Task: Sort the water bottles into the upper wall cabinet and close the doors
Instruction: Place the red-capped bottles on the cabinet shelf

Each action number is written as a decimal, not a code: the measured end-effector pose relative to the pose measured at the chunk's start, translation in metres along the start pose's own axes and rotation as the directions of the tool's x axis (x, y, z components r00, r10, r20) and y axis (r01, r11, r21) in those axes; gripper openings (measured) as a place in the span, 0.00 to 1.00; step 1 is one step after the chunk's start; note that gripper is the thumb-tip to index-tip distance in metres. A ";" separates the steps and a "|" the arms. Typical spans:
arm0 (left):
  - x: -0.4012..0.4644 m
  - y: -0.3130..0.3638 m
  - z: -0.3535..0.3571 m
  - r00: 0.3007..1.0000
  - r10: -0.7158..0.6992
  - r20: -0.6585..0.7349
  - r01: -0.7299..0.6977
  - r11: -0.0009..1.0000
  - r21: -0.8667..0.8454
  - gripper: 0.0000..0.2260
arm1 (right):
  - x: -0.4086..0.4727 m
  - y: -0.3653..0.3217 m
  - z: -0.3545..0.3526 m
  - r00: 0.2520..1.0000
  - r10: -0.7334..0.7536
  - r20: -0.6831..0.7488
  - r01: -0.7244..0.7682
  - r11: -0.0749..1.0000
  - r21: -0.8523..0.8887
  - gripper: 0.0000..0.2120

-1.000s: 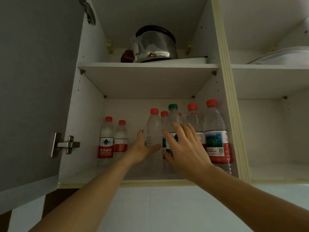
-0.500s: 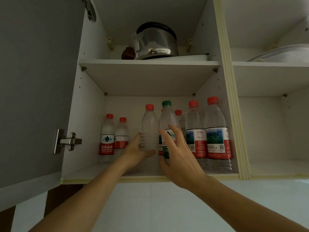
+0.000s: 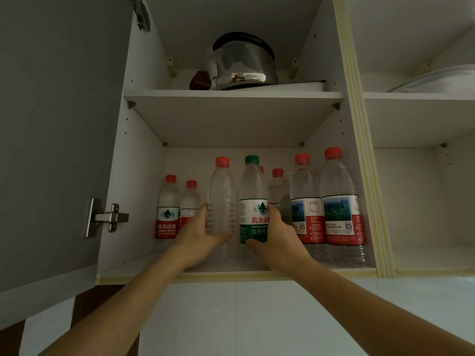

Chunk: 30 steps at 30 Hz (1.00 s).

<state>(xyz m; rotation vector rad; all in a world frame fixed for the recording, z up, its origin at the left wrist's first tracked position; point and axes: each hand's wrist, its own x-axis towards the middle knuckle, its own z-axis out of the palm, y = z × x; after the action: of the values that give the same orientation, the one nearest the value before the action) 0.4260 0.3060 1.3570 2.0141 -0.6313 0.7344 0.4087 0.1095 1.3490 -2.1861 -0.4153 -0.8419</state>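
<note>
- The left hand point(image 3: 199, 236) wraps around a clear bottle point(image 3: 221, 199) with a red cap and no label. Its grip is closed on that bottle.
- The right hand point(image 3: 279, 237) wraps around a green bottle point(image 3: 253, 201) with a green cap and a green and white label. Its grip is closed on that one.
- Both bottles stand upright, side by side, near the front of the lower shelf point(image 3: 144, 265) in the wall cabinet.
- Far left on the shelf stand two small red-label bottles point(image 3: 168, 214).
- On the right stand two tall bottles point(image 3: 340, 201) with red caps and blue and red labels. More red caps peek out behind the middle ones.
- On the upper shelf point(image 3: 231, 94) sits a shiny kettle point(image 3: 241, 65).
- The grey door point(image 3: 56, 124) on the left hangs open, held by a metal hinge point(image 3: 108, 217).
</note>
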 end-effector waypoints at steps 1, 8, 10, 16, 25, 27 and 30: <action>0.000 -0.003 -0.002 1.000 0.003 -0.003 -0.003 1.000 0.013 0.27 | 0.003 -0.002 -0.002 1.000 0.008 0.031 -0.008 1.000 0.008 0.38; 0.011 -0.016 -0.018 0.998 -0.061 0.035 0.058 0.995 0.081 0.28 | 0.023 -0.013 -0.005 0.982 0.037 0.186 -0.043 0.999 0.028 0.37; 0.017 -0.018 -0.023 0.995 -0.080 0.058 0.072 0.989 0.130 0.29 | 0.029 -0.018 0.003 0.978 0.031 0.207 -0.031 1.000 -0.002 0.40; 0.033 -0.024 -0.031 0.978 -0.177 0.106 0.140 0.947 0.289 0.31 | 0.048 -0.025 0.032 0.975 0.050 0.219 -0.021 0.991 -0.133 0.53; 0.051 -0.018 -0.016 0.958 -0.267 0.106 0.229 0.933 0.279 0.07 | 0.057 -0.019 0.050 0.998 -0.052 0.020 0.055 0.833 -0.550 0.51; 0.053 -0.022 -0.016 0.963 -0.234 0.131 0.190 0.940 0.284 0.09 | 0.055 -0.017 0.050 0.993 -0.101 -0.060 0.041 0.778 -0.627 0.52; 0.057 -0.026 -0.021 0.947 -0.281 0.159 0.234 0.937 0.260 0.20 | 0.057 -0.016 0.050 0.997 -0.004 -0.072 -0.036 0.837 -0.547 0.59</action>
<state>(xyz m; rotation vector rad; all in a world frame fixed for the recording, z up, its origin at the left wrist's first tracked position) 0.4779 0.3277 1.3919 2.3563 -0.3872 0.4760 0.4638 0.1587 1.3711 -2.6659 -0.1199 -1.1323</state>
